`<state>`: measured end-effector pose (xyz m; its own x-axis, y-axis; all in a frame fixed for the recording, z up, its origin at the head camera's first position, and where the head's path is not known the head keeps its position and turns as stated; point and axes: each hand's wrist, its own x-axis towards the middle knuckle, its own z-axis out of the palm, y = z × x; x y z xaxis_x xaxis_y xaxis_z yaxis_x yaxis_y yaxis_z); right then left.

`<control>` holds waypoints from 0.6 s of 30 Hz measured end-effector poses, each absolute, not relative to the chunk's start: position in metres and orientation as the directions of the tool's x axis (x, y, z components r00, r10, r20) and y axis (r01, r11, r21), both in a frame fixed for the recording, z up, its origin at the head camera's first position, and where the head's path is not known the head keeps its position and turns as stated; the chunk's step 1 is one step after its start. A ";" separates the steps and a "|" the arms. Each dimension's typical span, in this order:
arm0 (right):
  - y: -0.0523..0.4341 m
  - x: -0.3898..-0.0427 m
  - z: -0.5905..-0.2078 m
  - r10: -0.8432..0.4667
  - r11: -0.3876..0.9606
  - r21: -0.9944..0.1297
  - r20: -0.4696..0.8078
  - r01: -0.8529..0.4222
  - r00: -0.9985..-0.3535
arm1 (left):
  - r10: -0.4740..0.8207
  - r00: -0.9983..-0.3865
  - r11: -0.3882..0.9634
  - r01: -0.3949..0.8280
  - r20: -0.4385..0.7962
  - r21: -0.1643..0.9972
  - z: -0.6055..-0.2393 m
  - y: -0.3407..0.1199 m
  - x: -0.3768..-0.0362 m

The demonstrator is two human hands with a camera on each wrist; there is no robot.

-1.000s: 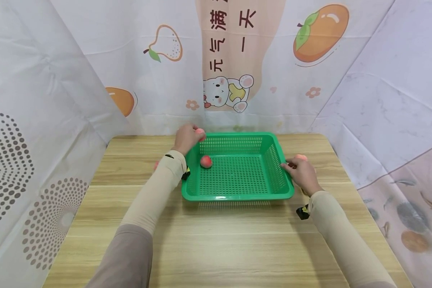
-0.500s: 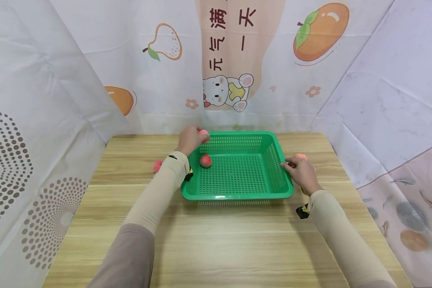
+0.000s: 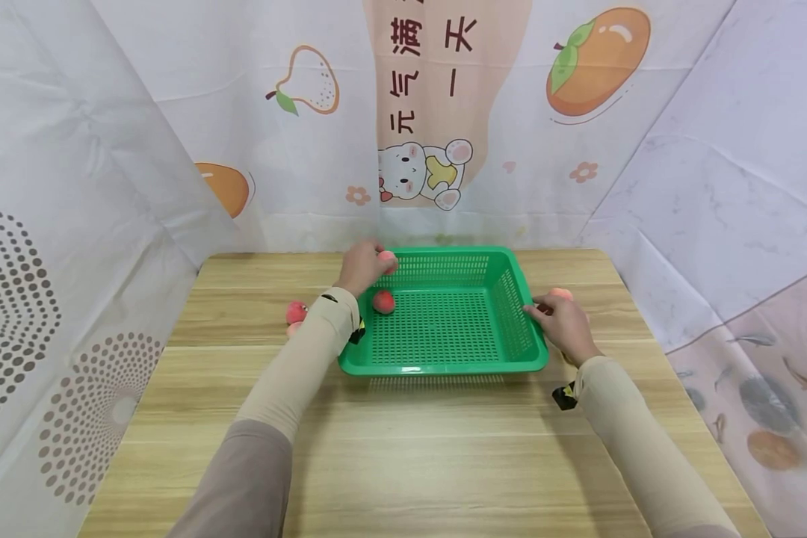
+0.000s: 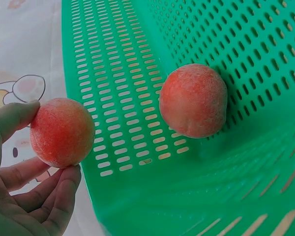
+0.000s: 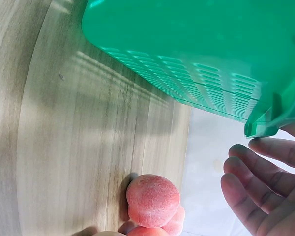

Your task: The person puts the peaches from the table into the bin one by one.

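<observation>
In the head view my left hand [image 3: 362,267] is at the back left corner of a green plastic basket [image 3: 437,368]. It pinches a reddish peach [image 4: 63,132] between thumb and fingertips, at the rim in the left wrist view. A second peach [image 4: 193,101] lies inside the basket, by its left end. On the opposite side, my right hand [image 3: 566,327] grips the basket's right rim. The right wrist view shows that hand's index finger [image 5: 275,150] under the rim, the other fingers loosely bent and the thumb mostly hidden.
Several peaches [image 5: 153,200] lie on the wooden table [image 3: 417,463] beside my right hand. Left of the basket, a red peach [image 3: 297,312] and a paler one sit partly behind my left sleeve. A printed curtain [image 3: 262,149] hangs behind the table.
My left hand has moved slightly right with its peach, further over the basket's back left corner. More of the peaches at the left now shows. The right hand keeps its place on the rim.
</observation>
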<state>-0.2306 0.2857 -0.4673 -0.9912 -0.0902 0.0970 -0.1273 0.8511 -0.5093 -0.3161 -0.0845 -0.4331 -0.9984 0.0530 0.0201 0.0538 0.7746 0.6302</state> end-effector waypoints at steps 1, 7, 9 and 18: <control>0.286 -0.230 -0.467 -0.089 0.851 -0.509 0.098 -0.127 -0.991 | 0.059 -0.998 0.780 0.061 0.023 0.623 -0.433 -0.084 -0.316; 0.286 -0.229 -0.468 -0.085 0.848 -0.515 0.102 -0.126 -0.991 | 0.074 -0.996 0.804 0.091 0.053 0.587 -0.435 -0.076 -0.313; 0.286 -0.229 -0.468 -0.084 0.844 -0.521 0.101 -0.124 -0.991 | 0.073 -0.996 0.809 0.088 0.049 0.581 -0.436 -0.074 -0.312; 0.286 -0.230 -0.467 -0.077 0.843 -0.526 0.092 -0.114 -0.993 | 0.084 -0.996 0.826 0.050 -0.035 0.561 -0.444 -0.067 -0.311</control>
